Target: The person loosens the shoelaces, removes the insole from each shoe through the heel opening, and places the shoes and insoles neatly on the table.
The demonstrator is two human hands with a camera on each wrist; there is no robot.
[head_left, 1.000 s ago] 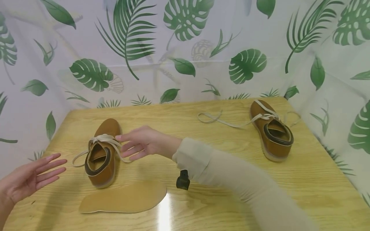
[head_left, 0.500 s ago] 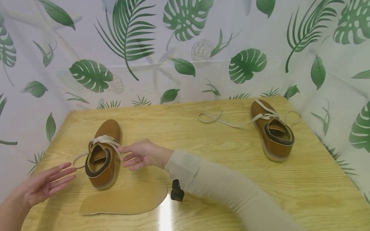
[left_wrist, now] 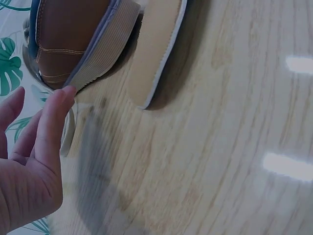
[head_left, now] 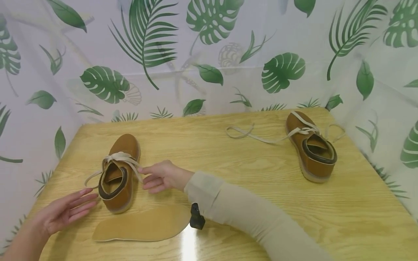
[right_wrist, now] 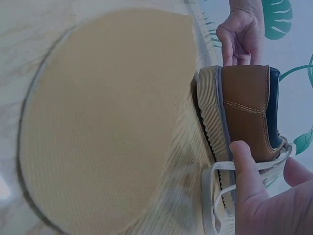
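A brown lace-up shoe [head_left: 122, 197] stands on the left part of the table, its toe pointing away. Its pale lace [head_left: 121, 157] is tied in a loose knot. Beside the shoe's left rear is my left hand [head_left: 66, 212], fingers extended; its fingertips are at the heel, and I cannot tell whether they touch. On the other side, my right hand [head_left: 164, 176] has its fingers loosely bent, with the index fingertip by a hanging lace end. In the right wrist view, the index finger [right_wrist: 244, 161] overlaps the lace and shoe side. Neither hand grips anything.
A tan insole [head_left: 142, 224] lies flat just in front of that shoe. The second brown shoe [head_left: 318, 166] stands at the right, its long lace [head_left: 261, 139] trailing left across the table. A black device [head_left: 197, 216] hangs under the right wrist. Leaf-patterned cloth [head_left: 183, 83] backs the table.
My left hand has moved right, up to the shoe's heel. My right hand has come lower, a little toward me, along the shoe's right side. Shoes and insole have stayed put.
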